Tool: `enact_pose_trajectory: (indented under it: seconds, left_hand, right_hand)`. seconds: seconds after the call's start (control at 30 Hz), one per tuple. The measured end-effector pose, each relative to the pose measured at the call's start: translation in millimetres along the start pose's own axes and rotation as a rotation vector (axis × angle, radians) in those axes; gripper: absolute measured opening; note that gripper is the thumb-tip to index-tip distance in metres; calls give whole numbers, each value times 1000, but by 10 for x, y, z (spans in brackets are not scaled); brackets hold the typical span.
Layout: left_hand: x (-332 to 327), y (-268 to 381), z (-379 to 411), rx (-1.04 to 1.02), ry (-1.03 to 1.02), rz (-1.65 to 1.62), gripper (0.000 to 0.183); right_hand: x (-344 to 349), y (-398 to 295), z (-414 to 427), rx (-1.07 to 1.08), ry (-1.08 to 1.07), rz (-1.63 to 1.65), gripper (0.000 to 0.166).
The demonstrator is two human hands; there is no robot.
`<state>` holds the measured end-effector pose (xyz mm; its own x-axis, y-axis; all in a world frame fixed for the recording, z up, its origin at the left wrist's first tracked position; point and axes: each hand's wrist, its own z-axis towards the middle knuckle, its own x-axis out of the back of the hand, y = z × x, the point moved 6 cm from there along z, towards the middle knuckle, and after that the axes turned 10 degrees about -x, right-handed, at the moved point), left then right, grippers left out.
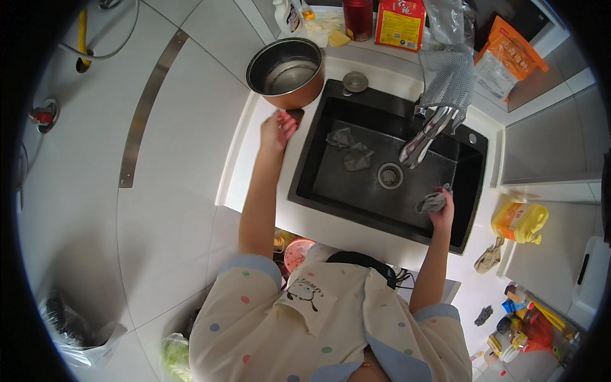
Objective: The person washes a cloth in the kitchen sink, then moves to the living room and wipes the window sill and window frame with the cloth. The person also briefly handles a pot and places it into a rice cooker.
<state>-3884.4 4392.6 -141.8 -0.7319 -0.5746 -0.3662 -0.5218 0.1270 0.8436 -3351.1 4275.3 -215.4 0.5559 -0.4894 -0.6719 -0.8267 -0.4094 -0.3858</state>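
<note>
My left hand [278, 131] is by the short dark handle [297, 116] of a cooking pot [292, 99]. Its slightly blurred fingers are loosely curled, with nothing visible in them. The pot, copper-coloured outside and dark inside, stands on the white counter left of the sink. My right hand [444, 208] grips a crumpled grey cloth [432, 202] over the right side of the black sink [305, 184]. Two dark grey rags [358, 156] lie on the sink floor, left of the drain strainer [390, 176].
A chrome faucet [425, 141] draped with grey mesh cloth [446, 76] reaches over the sink. A drain stopper [355, 81] sits on the back rim. Bottles and packets [400, 25] line the ledge behind. A yellow jug [520, 222] and a beige rag [489, 257] are at the right.
</note>
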Motion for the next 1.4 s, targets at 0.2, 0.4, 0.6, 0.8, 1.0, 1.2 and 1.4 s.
enact_pose_trajectory:
  seconds: [0.2, 0.4, 0.6, 0.8, 1.0, 1.2, 1.4]
  left_hand:
    - [255, 317, 559, 75, 131, -106, 24]
    - [127, 388, 743, 132, 60, -101, 19]
    - [150, 422, 892, 156, 69, -48, 26]
    - [76, 482, 1050, 119, 55, -48, 20]
    - [138, 640, 1084, -7, 37, 46, 19]
    - [238, 1008, 32, -16, -44, 8, 16]
    - [484, 930, -943, 2, -36, 48, 8]
  right_hand:
    - [272, -9, 441, 352, 752, -1720, 36]
    - [304, 66, 358, 491, 675, -1613, 37]
    - [416, 134, -68, 516, 636, -1419, 35]
    - [407, 88, -486, 535, 642, -1247, 29]
    - [16, -2, -859, 724, 620, -1230, 17]
    - [-142, -38, -1097, 678, 566, -1072, 18]
    - [-57, 68, -1302, 703, 477, -964, 15]
